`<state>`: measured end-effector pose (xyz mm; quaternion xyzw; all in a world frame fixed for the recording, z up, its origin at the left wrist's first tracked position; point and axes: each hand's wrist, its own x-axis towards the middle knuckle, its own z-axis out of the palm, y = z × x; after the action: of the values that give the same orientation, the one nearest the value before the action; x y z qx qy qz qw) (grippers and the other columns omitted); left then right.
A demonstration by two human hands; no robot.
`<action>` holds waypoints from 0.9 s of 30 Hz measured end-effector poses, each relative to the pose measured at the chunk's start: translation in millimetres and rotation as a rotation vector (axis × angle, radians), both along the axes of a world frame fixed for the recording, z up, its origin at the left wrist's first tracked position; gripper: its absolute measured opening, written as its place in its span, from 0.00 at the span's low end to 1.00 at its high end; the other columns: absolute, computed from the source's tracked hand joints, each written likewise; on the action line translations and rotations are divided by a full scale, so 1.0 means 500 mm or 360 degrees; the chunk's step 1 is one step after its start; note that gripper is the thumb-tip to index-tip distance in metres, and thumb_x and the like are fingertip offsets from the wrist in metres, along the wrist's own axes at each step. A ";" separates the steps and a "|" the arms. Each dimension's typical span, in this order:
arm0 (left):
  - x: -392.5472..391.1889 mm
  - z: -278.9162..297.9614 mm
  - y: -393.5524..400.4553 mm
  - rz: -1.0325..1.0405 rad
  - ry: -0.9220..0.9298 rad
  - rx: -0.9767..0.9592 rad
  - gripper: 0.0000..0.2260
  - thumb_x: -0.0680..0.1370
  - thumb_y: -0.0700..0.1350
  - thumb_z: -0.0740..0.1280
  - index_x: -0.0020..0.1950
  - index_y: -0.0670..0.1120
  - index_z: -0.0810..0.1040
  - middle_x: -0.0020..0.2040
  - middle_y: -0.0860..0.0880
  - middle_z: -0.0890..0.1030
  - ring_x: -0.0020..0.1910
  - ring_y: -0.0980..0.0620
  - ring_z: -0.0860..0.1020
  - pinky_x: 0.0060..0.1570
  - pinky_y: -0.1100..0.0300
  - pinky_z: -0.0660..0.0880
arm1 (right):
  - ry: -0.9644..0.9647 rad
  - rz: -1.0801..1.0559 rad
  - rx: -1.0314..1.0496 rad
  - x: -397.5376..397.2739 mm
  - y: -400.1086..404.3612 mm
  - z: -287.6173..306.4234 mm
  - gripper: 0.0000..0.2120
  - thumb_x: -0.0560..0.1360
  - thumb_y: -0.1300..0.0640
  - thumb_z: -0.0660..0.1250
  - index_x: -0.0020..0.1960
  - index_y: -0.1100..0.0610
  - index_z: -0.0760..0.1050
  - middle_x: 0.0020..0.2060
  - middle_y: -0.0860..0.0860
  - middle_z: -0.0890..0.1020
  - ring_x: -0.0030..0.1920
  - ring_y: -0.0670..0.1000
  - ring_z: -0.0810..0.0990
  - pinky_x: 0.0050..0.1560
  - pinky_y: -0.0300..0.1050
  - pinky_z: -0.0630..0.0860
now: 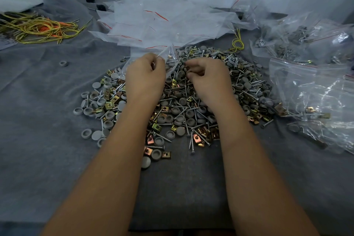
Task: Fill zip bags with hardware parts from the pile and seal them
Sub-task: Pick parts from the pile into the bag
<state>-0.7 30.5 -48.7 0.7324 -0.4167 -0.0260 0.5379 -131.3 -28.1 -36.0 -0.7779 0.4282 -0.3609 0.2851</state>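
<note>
Head view: left hand (145,77) pinches a small clear bag (171,57) over the far side of the parts pile (183,105), bag's long axis tilted w/ its top corner pointing up and away; right hand (207,77) just beside it, fingers curled on small parts, can't tell which. Pile (grey caps, screws, brass clips) sits on grey cloth (47,140). Empty bags (162,23) heaped behind, filled bags (314,74) at right, yellow cords (36,28) far left.
</note>
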 end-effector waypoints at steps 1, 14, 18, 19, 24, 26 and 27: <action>0.000 0.000 0.000 -0.0001 -0.0007 0.0008 0.14 0.80 0.48 0.59 0.48 0.43 0.81 0.30 0.48 0.75 0.30 0.48 0.71 0.35 0.52 0.71 | -0.0022 -0.0016 0.0009 -0.001 -0.002 0.001 0.14 0.75 0.65 0.68 0.59 0.53 0.81 0.44 0.46 0.81 0.47 0.45 0.80 0.53 0.40 0.76; -0.005 0.003 0.003 -0.0125 -0.0188 0.0104 0.13 0.80 0.46 0.60 0.41 0.41 0.78 0.28 0.46 0.72 0.29 0.46 0.69 0.30 0.52 0.63 | -0.0356 0.0142 -0.0222 0.032 0.014 -0.008 0.12 0.72 0.66 0.71 0.51 0.52 0.80 0.41 0.45 0.84 0.48 0.43 0.82 0.48 0.39 0.75; -0.007 0.001 0.003 -0.0121 -0.0169 0.0123 0.13 0.80 0.46 0.61 0.36 0.44 0.75 0.26 0.50 0.69 0.26 0.51 0.66 0.29 0.56 0.60 | -0.0271 0.0181 -0.0351 0.037 0.014 -0.013 0.07 0.74 0.61 0.70 0.51 0.54 0.82 0.45 0.47 0.84 0.50 0.44 0.82 0.52 0.48 0.78; -0.007 0.001 0.003 -0.0111 -0.0161 0.0122 0.14 0.80 0.47 0.61 0.36 0.44 0.75 0.26 0.50 0.70 0.26 0.50 0.66 0.29 0.55 0.60 | -0.0300 0.0162 -0.0358 0.036 0.015 -0.012 0.07 0.75 0.59 0.69 0.52 0.55 0.82 0.45 0.47 0.84 0.49 0.45 0.81 0.51 0.49 0.78; -0.007 0.001 0.003 -0.0049 -0.0147 0.0099 0.13 0.80 0.48 0.60 0.45 0.43 0.81 0.30 0.45 0.77 0.31 0.44 0.73 0.31 0.51 0.70 | -0.0395 -0.0092 -0.0332 0.022 0.013 -0.002 0.04 0.77 0.58 0.66 0.48 0.52 0.80 0.41 0.44 0.80 0.41 0.45 0.79 0.44 0.46 0.77; -0.006 0.000 0.003 -0.0043 -0.0135 0.0090 0.13 0.80 0.48 0.60 0.46 0.42 0.81 0.30 0.45 0.77 0.31 0.44 0.73 0.31 0.51 0.70 | -0.0139 -0.0128 -0.0363 0.018 0.007 -0.002 0.06 0.76 0.60 0.66 0.48 0.53 0.82 0.43 0.46 0.80 0.43 0.47 0.78 0.47 0.47 0.77; -0.005 -0.001 0.003 -0.0042 -0.0132 0.0092 0.13 0.80 0.48 0.60 0.43 0.42 0.80 0.29 0.47 0.75 0.29 0.46 0.71 0.31 0.52 0.68 | 0.0060 -0.0125 -0.0409 0.016 0.004 -0.002 0.08 0.75 0.59 0.66 0.49 0.54 0.83 0.45 0.48 0.81 0.47 0.49 0.78 0.50 0.48 0.76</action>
<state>-3.3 31.9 -49.3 0.7425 -0.4474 -0.0148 0.4984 -123.5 -25.9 -37.1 -0.7972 0.4139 -0.4091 0.1606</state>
